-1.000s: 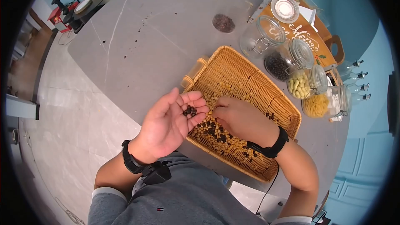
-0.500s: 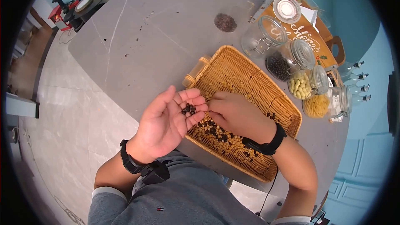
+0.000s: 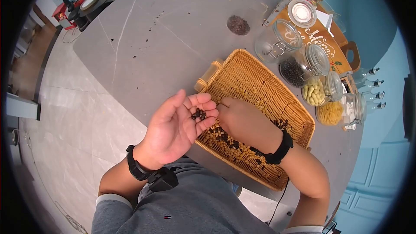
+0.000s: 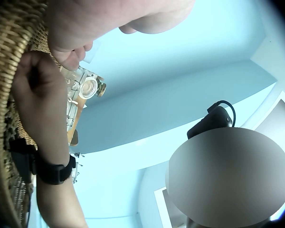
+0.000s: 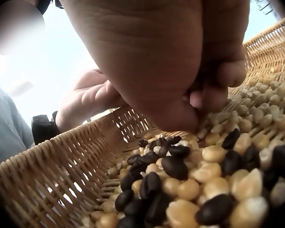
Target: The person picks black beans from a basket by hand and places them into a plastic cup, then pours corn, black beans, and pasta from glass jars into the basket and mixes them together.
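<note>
Palm up, my left hand [image 3: 167, 132] carries a small pile of dark coffee beans [image 3: 199, 115] on its slightly bent fingers, over the near left edge of the wicker basket [image 3: 260, 76]. Just beside those fingertips is my right hand [image 3: 242, 119], back upward and fingers curled, inside the basket. In the right wrist view its fingertips [image 5: 211, 97] curl inward low over yellow corn kernels [image 5: 187, 189] mixed with more coffee beans [image 5: 175, 167]. I cannot tell whether a bean sits inside the curled right fingers.
Right of the basket stand glass clip-top jars, one with black beans [image 3: 292, 73], one with peanuts [image 3: 313, 93], one with pasta [image 3: 329, 113]. Behind them is a wooden crate [image 3: 323, 43]. A clear container of dark beans [image 3: 238, 25] stands farther back. Loose beans dot the grey table [image 3: 173, 30].
My right hand has moved left, from over the kernels to beside the left fingertips, and its fingers look more curled. The left hand stays nearly still with its beans.
</note>
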### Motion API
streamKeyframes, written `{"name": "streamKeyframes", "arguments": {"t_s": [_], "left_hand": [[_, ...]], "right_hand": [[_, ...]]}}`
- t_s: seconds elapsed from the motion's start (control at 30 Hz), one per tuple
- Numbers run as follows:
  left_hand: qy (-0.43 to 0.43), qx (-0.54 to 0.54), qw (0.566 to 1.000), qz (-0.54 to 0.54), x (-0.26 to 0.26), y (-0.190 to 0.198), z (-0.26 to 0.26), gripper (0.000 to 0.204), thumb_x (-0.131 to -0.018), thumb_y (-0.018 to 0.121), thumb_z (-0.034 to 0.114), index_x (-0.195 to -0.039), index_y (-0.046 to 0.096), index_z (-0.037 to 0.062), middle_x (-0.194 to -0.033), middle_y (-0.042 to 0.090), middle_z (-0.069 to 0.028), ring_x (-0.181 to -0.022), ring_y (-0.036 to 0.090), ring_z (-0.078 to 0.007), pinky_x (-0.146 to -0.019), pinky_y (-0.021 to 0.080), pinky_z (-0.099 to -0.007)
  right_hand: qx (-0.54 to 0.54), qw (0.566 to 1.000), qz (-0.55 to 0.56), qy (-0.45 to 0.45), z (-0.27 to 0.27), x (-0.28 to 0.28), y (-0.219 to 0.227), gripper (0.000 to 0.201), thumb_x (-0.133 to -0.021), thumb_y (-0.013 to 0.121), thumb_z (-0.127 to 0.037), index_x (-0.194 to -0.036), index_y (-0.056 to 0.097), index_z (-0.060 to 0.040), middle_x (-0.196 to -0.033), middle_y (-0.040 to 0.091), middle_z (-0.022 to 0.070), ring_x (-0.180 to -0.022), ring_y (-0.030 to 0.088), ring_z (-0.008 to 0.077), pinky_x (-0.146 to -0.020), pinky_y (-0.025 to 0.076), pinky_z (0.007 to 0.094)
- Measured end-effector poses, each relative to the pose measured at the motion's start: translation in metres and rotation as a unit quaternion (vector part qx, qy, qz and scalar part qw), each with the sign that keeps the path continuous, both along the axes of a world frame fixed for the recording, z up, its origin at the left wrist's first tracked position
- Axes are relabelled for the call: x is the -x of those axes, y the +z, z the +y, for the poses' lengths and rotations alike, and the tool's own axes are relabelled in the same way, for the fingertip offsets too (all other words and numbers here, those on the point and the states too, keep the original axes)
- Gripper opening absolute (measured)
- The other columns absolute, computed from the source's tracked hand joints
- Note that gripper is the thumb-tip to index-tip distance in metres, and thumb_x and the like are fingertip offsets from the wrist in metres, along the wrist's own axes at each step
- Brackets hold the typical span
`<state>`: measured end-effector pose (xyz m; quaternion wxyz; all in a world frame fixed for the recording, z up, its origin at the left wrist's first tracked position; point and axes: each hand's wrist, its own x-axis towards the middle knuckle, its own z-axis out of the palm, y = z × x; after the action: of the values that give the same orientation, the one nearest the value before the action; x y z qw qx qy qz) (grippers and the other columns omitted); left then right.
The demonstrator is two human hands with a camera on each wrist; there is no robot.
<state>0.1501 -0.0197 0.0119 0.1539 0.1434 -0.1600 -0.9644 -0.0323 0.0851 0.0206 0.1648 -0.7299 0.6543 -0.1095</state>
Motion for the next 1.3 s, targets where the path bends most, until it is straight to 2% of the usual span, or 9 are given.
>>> {"name": "streamKeyframes", "arguments": {"t_s": [0.1, 0.17, 0.3, 0.37, 0.5, 0.57, 0.87, 1.17, 1.3], "left_hand": [[0.003, 0.0, 1.0, -0.007, -0.002, 0.002, 0.001, 0.048, -0.105, 0.038, 0.041, -0.119, 0.058, -0.0003, -0.113, 0.062, -0.0114, -0.111, 0.056, -0.0239, -0.103, 0.042, -0.0368], [0.004, 0.001, 1.0, -0.004, -0.001, 0.002, 0.002, 0.048, -0.105, 0.038, 0.041, -0.12, 0.058, -0.0001, -0.113, 0.062, -0.0112, -0.111, 0.056, -0.0237, -0.103, 0.042, -0.0365], [-0.005, 0.0, 1.0, -0.03, 0.005, 0.006, 0.007, 0.046, -0.105, 0.038, 0.039, -0.12, 0.058, 0.0002, -0.114, 0.062, -0.0111, -0.112, 0.056, -0.0234, -0.103, 0.041, -0.0364], [-0.009, -0.005, 0.999, -0.043, 0.011, 0.007, 0.009, 0.046, -0.105, 0.038, 0.039, -0.12, 0.058, 0.0002, -0.115, 0.062, -0.0111, -0.112, 0.056, -0.0235, -0.104, 0.041, -0.0367], [-0.008, 0.01, 0.999, -0.031, 0.009, -0.001, 0.008, 0.054, -0.104, 0.039, 0.044, -0.124, 0.055, -0.0038, -0.122, 0.059, -0.0146, -0.116, 0.055, -0.0256, -0.108, 0.041, -0.0376], [-0.003, 0.002, 1.0, -0.028, 0.006, -0.002, 0.006, 0.054, -0.104, 0.039, 0.044, -0.124, 0.055, -0.0038, -0.121, 0.059, -0.0147, -0.116, 0.055, -0.0258, -0.108, 0.041, -0.0377], [0.001, 0.002, 0.999, -0.034, 0.006, -0.001, 0.007, 0.054, -0.103, 0.039, 0.044, -0.124, 0.055, -0.0033, -0.12, 0.059, -0.0149, -0.115, 0.055, -0.0265, -0.107, 0.042, -0.0381], [0.006, 0.015, 0.998, -0.054, 0.006, -0.002, 0.009, 0.053, -0.103, 0.039, 0.043, -0.124, 0.055, -0.003, -0.12, 0.059, -0.0146, -0.115, 0.055, -0.0257, -0.106, 0.042, -0.0377], [0.016, 0.029, 0.998, -0.046, 0.008, 0.001, 0.01, 0.052, -0.103, 0.04, 0.043, -0.125, 0.054, -0.003, -0.121, 0.058, -0.014, -0.115, 0.055, -0.0253, -0.106, 0.042, -0.0372]], "right_hand": [[0.008, 1.0, -0.03, -0.001, 0.0, 0.006, 0.0, 0.009, -0.079, 0.06, 0.0, -0.088, 0.061, 0.0004, -0.087, 0.059, 0.0158, -0.084, 0.063, 0.035, -0.073, 0.051, 0.0438], [0.025, 0.993, -0.108, -0.04, -0.001, 0.011, 0.007, 0.007, -0.081, 0.061, -0.002, -0.088, 0.061, -0.0024, -0.083, 0.06, 0.0137, -0.08, 0.062, 0.0338, -0.071, 0.051, 0.0427], [0.005, 0.98, -0.188, -0.069, -0.006, 0.009, 0.054, 0.004, -0.083, 0.062, -0.005, -0.086, 0.061, -0.0043, -0.079, 0.061, 0.0123, -0.079, 0.061, 0.0332, -0.069, 0.049, 0.0418], [0.067, 0.966, -0.245, -0.049, -0.009, 0.0, 0.06, 0.005, -0.084, 0.064, -0.008, -0.083, 0.06, -0.0036, -0.077, 0.061, 0.012, -0.079, 0.061, 0.0329, -0.068, 0.048, 0.0412], [0.11, 0.962, -0.237, -0.082, -0.008, 0.005, 0.04, 0.005, -0.084, 0.064, -0.008, -0.083, 0.062, -0.0034, -0.077, 0.06, 0.0126, -0.079, 0.06, 0.0332, -0.068, 0.048, 0.0415], [0.072, 0.988, -0.118, -0.069, 0.001, 0.013, 0.023, 0.005, -0.084, 0.063, -0.007, -0.084, 0.063, -0.0027, -0.079, 0.059, 0.0129, -0.079, 0.061, 0.0331, -0.068, 0.049, 0.0422], [0.025, 0.999, -0.006, -0.022, 0.005, 0.002, -0.008, 0.006, -0.079, 0.064, -0.004, -0.082, 0.063, 0.0, -0.083, 0.058, 0.0136, -0.081, 0.062, 0.0343, -0.07, 0.052, 0.0423], [0.021, 0.991, -0.122, -0.045, 0.002, 0.019, 0.02, 0.007, -0.08, 0.064, -0.007, -0.082, 0.059, -0.0018, -0.086, 0.057, 0.013, -0.082, 0.061, 0.0338, -0.071, 0.05, 0.0443], [0.038, 0.996, -0.083, -0.023, 0.005, 0.013, 0.003, 0.007, -0.08, 0.063, -0.007, -0.082, 0.06, -0.0015, -0.085, 0.057, 0.0135, -0.081, 0.062, 0.0338, -0.071, 0.051, 0.0436]]}}
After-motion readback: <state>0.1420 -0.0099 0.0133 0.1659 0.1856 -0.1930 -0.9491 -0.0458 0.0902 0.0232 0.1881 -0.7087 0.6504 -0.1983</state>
